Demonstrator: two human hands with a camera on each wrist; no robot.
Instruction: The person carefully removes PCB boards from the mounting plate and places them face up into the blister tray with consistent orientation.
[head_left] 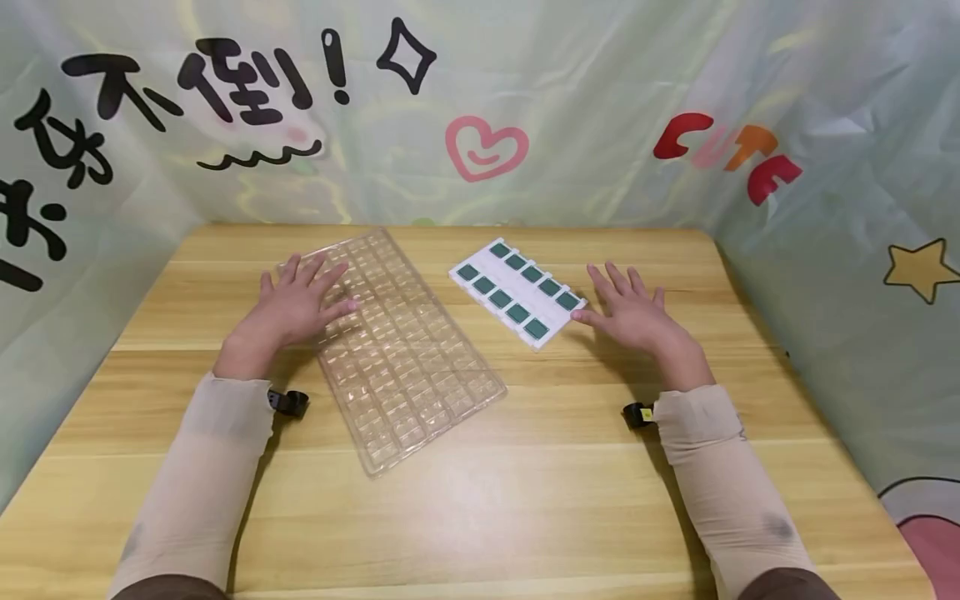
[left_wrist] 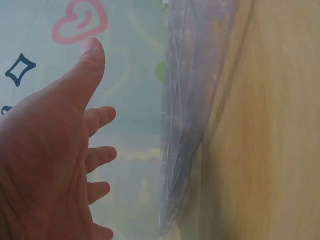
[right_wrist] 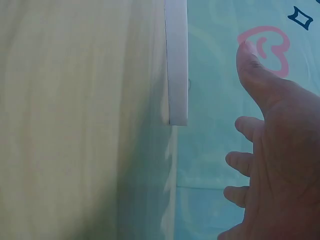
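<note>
A clear plastic tray (head_left: pixel 405 358) with rows of small compartments lies aslant on the wooden table, left of the middle. Over its far left edge hovers my left hand (head_left: pixel 288 308), fingers spread; the left wrist view shows a gap between the hand (left_wrist: pixel 45 135) and the tray's side (left_wrist: pixel 182 100). To the right lies a white board (head_left: pixel 517 287) with two rows of dark green squares. My right hand (head_left: pixel 630 312) is spread beside the board's right corner, its thumb overlapping that corner in the head view. In the right wrist view the board's white edge (right_wrist: pixel 177 65) stands apart from the fingers.
The wooden table (head_left: pixel 480 517) has rounded far corners. A pale printed cloth (head_left: pixel 585 100) with lettering, a pink heart and a star hangs behind and along the sides. Each sleeve cuff carries a small black wrist camera (head_left: pixel 288 403).
</note>
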